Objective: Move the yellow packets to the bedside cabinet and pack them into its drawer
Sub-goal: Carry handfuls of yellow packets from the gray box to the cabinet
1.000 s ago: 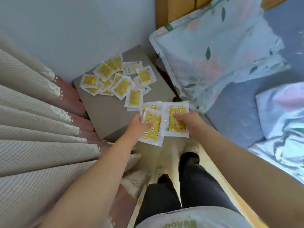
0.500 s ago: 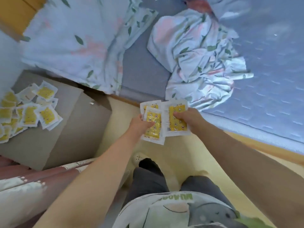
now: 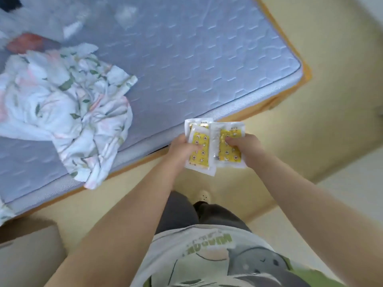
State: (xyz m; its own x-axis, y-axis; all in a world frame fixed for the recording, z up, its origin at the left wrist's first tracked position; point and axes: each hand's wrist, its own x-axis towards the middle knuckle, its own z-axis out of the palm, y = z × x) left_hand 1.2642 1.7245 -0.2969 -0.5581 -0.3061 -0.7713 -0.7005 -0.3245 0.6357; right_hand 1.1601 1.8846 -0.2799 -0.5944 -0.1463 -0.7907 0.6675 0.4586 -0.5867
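Grey-blue quilted mattress (image 3: 186, 59) filling upper left, floral sheet (image 3: 62, 112) lying crumpled toward its left edge; pale yellow floor (image 3: 310, 141) showing beyond. Left hand (image 3: 182, 150) and right hand (image 3: 246, 148) both gripping fanned yellow packets (image 3: 202, 141), hanging just off mattress's near edge.

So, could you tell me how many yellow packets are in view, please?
3. The left hand holds a front packet with a rear packet peeking out behind; the right hand holds a third packet. Others may be hidden between them.
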